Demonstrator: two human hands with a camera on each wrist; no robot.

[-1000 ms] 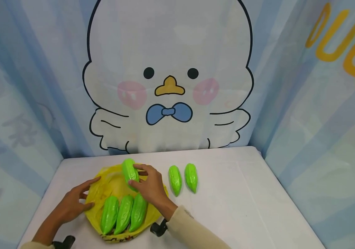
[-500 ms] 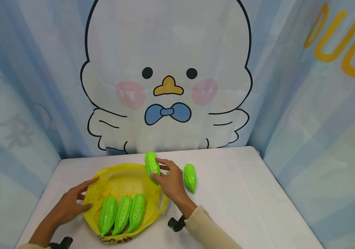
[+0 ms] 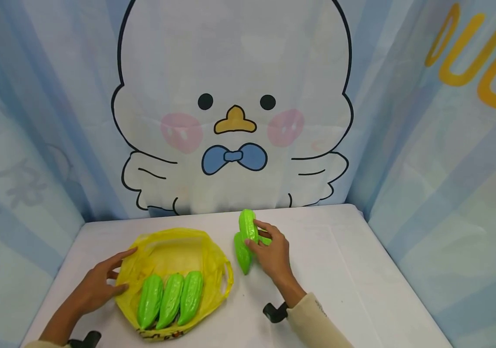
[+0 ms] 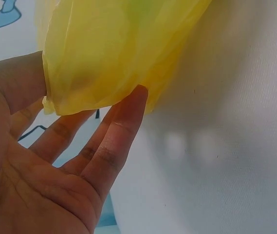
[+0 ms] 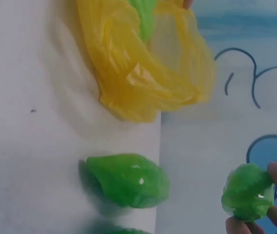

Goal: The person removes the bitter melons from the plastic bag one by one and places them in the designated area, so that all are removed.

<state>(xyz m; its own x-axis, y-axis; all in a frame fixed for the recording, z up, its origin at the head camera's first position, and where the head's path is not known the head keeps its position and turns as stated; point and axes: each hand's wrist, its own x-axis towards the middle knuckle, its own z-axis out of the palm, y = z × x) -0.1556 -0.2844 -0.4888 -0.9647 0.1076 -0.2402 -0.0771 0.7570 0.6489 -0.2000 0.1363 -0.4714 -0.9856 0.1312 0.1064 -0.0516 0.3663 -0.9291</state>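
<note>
My right hand (image 3: 272, 251) pinches a glossy green ridged bitter melon (image 3: 248, 223) between thumb and fingers, raised over two others lying on the table. In the right wrist view, the held melon (image 5: 249, 194) appears end-on at lower right, and a lying melon (image 5: 129, 180) sits apart from it. To the left stands an open yellow plastic bag (image 3: 177, 253), with three melons (image 3: 170, 300) side by side in its front part. At the bag's left rim is my left hand (image 3: 100, 285), its spread, mostly straight fingers touching the thin plastic (image 4: 106, 53).
A white-covered table (image 3: 347, 285) spreads right of the bag. Behind it hangs a light blue curtain (image 3: 239, 188) with a cartoon chick, and more curtain closes in both sides. Black wrist mounts (image 3: 275, 313) sit under both wrists.
My right hand has carried the bitter melon out from over the bag to the right, over the melons on the table. My left hand has stayed at the bag's rim.
</note>
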